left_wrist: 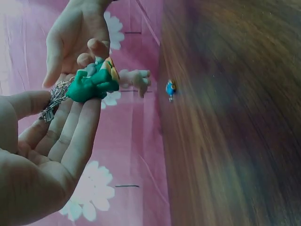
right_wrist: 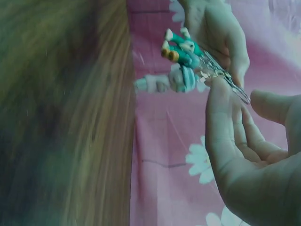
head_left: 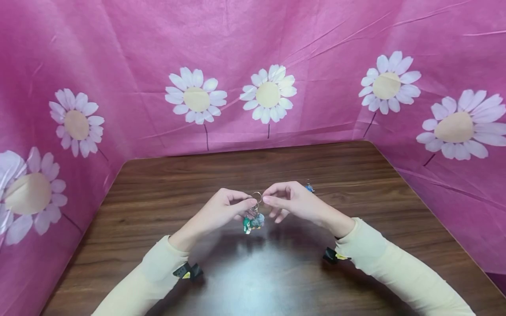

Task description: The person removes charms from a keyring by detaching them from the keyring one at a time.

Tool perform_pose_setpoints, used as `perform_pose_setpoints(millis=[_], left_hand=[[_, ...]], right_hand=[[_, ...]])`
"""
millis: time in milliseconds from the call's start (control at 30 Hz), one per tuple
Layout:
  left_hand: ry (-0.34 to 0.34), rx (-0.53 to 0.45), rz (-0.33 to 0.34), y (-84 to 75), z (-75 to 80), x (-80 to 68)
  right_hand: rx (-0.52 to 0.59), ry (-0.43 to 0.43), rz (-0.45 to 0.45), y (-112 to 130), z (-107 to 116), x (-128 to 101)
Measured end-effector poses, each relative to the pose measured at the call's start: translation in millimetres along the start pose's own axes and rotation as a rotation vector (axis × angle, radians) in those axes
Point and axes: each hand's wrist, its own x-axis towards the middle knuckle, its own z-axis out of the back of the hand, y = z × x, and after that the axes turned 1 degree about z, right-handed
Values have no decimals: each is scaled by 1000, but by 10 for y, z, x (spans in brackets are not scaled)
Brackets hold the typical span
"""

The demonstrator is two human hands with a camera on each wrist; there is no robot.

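Behind the ring [head_left: 258, 192] are six flowers [head_left: 268, 94], right of it one blue charm [head_left: 310, 188], below it at least three hanging charms [left_wrist: 89, 87]; left hand [head_left: 215, 213] pinches its clasps [left_wrist: 55, 98], right hand [head_left: 299, 204] the ring.

Small curtained-off booth, pink daisy-printed sheeting [head_left: 316, 118] on three sides, wood-grain table [head_left: 178, 175]

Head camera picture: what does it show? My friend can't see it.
A left hand and right hand hold a metal ring, with small toys hanging from it, above a wooden table. A blue toy lies beyond the right hand; pink cloth with white flowers hangs behind.
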Motion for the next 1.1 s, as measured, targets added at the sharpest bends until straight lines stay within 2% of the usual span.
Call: perform_pose_setpoints(millis=[300,500,700,933,1100], left_hand=[[16,97,-45,-88,-61,-96],[55,172,-98,-103,-37,-126],[23,274,-163,-94,-30,-127],[4,270,-174,-109,-35,-125],[52,236,-184,-91,8,-103]], right_hand=[[17,-26,58,28,-116,-46],[-37,-56,96,62,-125,-61],[-81,-68,113,92,-125,-64],[-112,-22,142,106,-89,-50],[-83,14,112,120,-60,-42]])
